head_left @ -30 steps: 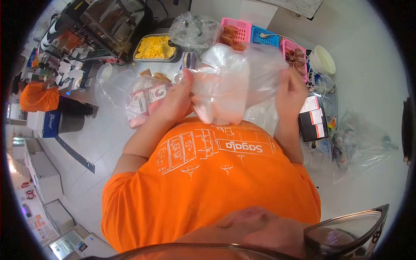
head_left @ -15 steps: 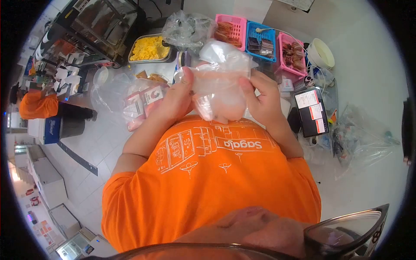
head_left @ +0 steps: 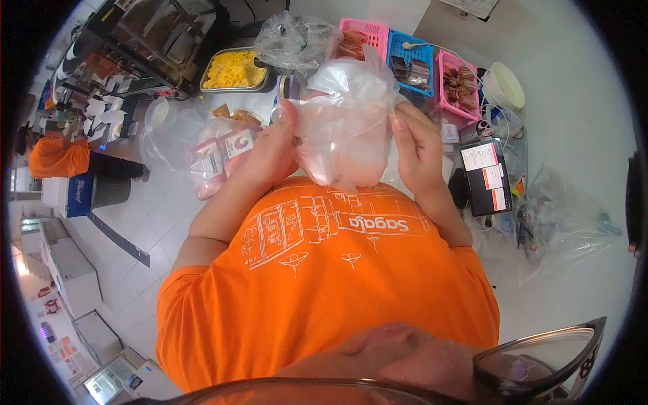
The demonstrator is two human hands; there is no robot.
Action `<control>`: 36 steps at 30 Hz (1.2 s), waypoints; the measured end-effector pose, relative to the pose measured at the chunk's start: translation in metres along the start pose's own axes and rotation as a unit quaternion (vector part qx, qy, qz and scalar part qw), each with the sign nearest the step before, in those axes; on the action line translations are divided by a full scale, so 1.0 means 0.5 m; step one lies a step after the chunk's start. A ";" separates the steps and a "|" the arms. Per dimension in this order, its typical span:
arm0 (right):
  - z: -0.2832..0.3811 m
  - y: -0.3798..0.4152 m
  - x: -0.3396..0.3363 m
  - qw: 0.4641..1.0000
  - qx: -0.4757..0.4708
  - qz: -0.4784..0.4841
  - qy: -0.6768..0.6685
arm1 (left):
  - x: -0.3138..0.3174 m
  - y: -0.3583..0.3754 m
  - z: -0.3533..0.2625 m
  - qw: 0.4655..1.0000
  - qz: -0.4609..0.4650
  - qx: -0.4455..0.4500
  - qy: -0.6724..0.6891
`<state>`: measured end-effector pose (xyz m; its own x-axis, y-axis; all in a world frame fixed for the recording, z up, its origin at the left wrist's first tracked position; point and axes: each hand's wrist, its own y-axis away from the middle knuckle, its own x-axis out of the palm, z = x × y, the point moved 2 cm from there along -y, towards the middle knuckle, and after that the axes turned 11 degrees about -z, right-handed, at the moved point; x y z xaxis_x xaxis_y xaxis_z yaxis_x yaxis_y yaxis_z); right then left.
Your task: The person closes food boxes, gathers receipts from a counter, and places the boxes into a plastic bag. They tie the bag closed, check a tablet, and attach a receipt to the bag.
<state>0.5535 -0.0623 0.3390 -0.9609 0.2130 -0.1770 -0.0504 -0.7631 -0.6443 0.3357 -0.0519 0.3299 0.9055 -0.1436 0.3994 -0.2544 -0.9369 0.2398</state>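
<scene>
The clear plastic bag [head_left: 347,125] was thin, crumpled and translucent, with a pinkish tint low down. It stood upright between the hands, long axis vertical, its top rising above the fingers. The left hand [head_left: 273,152] pinched its left edge; the right hand [head_left: 417,145] gripped its right edge. Beyond the hands, the white surface [head_left: 580,121] carried pink and blue baskets [head_left: 412,64] and a tray of yellow food [head_left: 233,69].
</scene>
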 end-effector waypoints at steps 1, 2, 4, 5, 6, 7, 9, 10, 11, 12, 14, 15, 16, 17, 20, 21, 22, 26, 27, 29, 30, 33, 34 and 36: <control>-0.006 0.002 0.000 1.000 -0.001 -0.002 0.001 | 0.002 0.001 -0.001 1.000 0.005 -0.001 -0.004; -0.010 0.002 0.000 1.000 -0.002 -0.004 0.002 | 0.004 0.002 -0.002 1.000 0.010 -0.002 -0.008; -0.014 -0.003 -0.008 0.997 0.023 -0.065 0.018 | 0.008 0.007 -0.006 1.000 0.005 -0.008 0.005; -0.016 -0.006 -0.013 0.994 0.035 -0.095 0.026 | 0.009 0.009 -0.007 1.000 0.002 -0.011 0.012; -0.016 -0.009 -0.016 0.996 0.044 -0.082 0.010 | 0.007 0.006 -0.006 1.000 0.002 -0.013 0.013; -0.017 -0.009 -0.020 0.996 0.053 -0.068 -0.005 | 0.003 0.002 -0.002 1.000 0.001 -0.015 0.014; -0.021 -0.003 -0.018 0.997 0.068 -0.032 -0.011 | 0.002 0.000 0.002 1.000 0.005 -0.015 0.012; -0.028 0.004 -0.013 0.997 0.073 -0.011 -0.001 | 0.003 0.001 0.001 1.000 0.011 -0.012 0.008; -0.033 0.009 -0.010 0.997 0.078 0.009 0.008 | 0.004 0.001 0.000 1.000 0.017 -0.008 0.005; -0.037 0.008 -0.014 0.997 0.069 -0.020 0.016 | 0.004 0.001 0.000 1.000 0.020 0.000 -0.005; -0.046 0.000 -0.028 0.995 0.051 -0.078 0.032 | 0.004 0.001 0.001 0.999 0.024 0.016 -0.024; -0.054 -0.004 -0.039 0.992 0.060 -0.097 0.051 | 0.001 0.000 0.002 0.999 0.033 0.019 -0.018; -0.064 -0.009 -0.056 0.988 0.070 -0.115 0.070 | -0.004 -0.002 0.003 0.999 0.043 0.021 -0.013; -0.075 -0.013 -0.074 0.984 0.079 -0.134 0.088 | -0.007 -0.002 0.002 0.998 0.053 0.023 -0.008; -0.129 -0.029 -0.140 0.934 0.182 -0.214 0.221 | -0.006 0.003 -0.002 1.000 0.025 0.008 0.009; -0.130 -0.032 -0.154 0.932 0.150 -0.224 0.242 | -0.005 0.003 -0.001 1.000 0.024 0.010 0.013; -0.131 -0.035 -0.165 0.929 0.116 -0.235 0.261 | -0.004 0.003 0.000 1.000 0.024 0.011 0.016; -0.063 -0.024 -0.111 0.981 0.097 -0.134 0.104 | 0.011 0.003 -0.001 1.000 -0.003 -0.003 0.018; -0.042 -0.014 -0.083 0.989 0.101 -0.097 0.044 | 0.009 0.001 0.002 1.000 0.012 0.005 0.009; -0.019 0.010 -0.028 0.997 0.073 0.019 0.022 | 0.001 -0.007 0.012 0.999 0.044 0.021 -0.010; -0.017 0.013 -0.017 0.998 0.055 0.027 0.031 | 0.001 -0.009 0.016 0.999 0.046 0.022 -0.006; -0.016 0.016 -0.008 0.998 0.050 0.040 0.014 | 0.009 -0.008 0.017 0.999 0.034 0.020 0.000; -0.016 0.017 -0.013 0.996 0.081 0.035 -0.019 | 0.018 0.000 0.009 1.000 0.018 0.014 -0.002; -0.012 0.014 -0.016 0.996 0.074 0.036 -0.033 | 0.019 0.003 0.006 1.000 0.008 0.010 -0.004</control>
<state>0.5625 -0.0658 0.3312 -0.9791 0.1168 -0.1662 -0.0151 -0.8578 -0.5138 0.3450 -0.0558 0.3313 0.9040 -0.1600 0.3964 -0.2610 -0.9410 0.2155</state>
